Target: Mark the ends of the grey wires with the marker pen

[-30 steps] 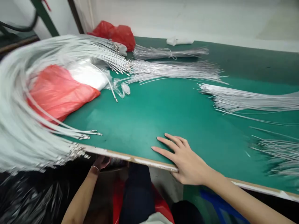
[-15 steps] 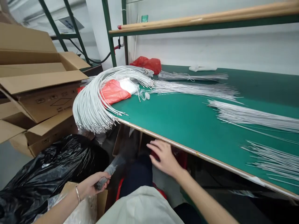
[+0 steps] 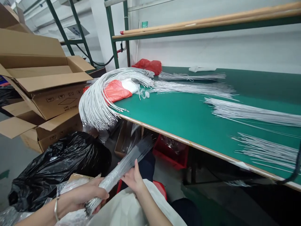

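A long bundle of thin grey wires (image 3: 123,168), wrapped in clear plastic, slants in front of my body. My left hand (image 3: 90,193) is closed around its lower part, near the wire ends. Under the middle of the bundle, my right hand (image 3: 134,179) cups it. The right fingers are partly hidden behind the bundle, and the thumb points up beside it. A thick, bent bunch of white cables (image 3: 94,110) hangs over the left corner of the green table (image 3: 169,108).
Several wire bundles (image 3: 254,113) lie across the table. Red plastic bags (image 3: 117,91) sit by the white cables. Open cardboard boxes (image 3: 56,97) and a black plastic bag (image 3: 63,163) stand at left. Below the table edge is a red bin (image 3: 172,153). Wooden poles (image 3: 199,22) lie on the rack above.
My right hand has moved from near the table edge down and left to the wrapped bundle. My left hand has shifted slightly down, and the bundle now shows at full length.
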`<state>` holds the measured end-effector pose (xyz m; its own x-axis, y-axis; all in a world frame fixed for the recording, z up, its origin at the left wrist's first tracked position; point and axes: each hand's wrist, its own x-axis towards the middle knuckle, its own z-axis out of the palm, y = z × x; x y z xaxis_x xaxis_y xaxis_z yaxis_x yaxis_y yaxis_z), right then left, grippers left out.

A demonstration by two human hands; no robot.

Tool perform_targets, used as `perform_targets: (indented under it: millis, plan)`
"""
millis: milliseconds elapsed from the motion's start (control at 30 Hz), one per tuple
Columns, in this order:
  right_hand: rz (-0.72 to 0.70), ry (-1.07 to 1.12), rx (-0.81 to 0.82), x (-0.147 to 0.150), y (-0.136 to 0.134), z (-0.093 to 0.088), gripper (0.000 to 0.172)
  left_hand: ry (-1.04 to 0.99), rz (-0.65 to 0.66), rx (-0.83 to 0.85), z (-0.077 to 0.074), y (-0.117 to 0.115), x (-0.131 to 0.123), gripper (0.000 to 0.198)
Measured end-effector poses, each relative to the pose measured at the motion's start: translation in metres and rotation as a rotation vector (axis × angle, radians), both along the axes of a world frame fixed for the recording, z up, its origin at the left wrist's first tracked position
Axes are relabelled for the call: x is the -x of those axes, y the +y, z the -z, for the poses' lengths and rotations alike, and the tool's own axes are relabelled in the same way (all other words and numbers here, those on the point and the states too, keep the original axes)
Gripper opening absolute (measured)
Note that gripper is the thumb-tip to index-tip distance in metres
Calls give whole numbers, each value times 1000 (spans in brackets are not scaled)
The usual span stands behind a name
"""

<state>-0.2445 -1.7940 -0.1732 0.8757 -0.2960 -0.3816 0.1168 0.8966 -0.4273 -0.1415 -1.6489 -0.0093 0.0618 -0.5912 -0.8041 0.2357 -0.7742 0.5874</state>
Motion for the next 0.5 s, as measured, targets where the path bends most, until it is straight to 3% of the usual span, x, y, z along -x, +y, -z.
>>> perform_targets:
  millis: [100, 167, 267, 400, 500]
  plan:
    - [202, -92, -71, 3, -18, -2, 67, 37, 54, 16, -22, 9, 10, 43]
    - [411, -131, -29, 14, -31, 1, 64, 87, 80, 8, -35, 13, 16, 47]
    - [670, -109, 258, 47, -52, 14, 65, 175, 142, -64, -42, 17, 21, 45]
    - [711, 60, 793, 102, -71, 38, 62, 300, 255, -139, -24, 23, 12, 44]
    - [694, 198, 825, 130, -67, 53, 65, 418, 312, -186, 6, 23, -7, 55]
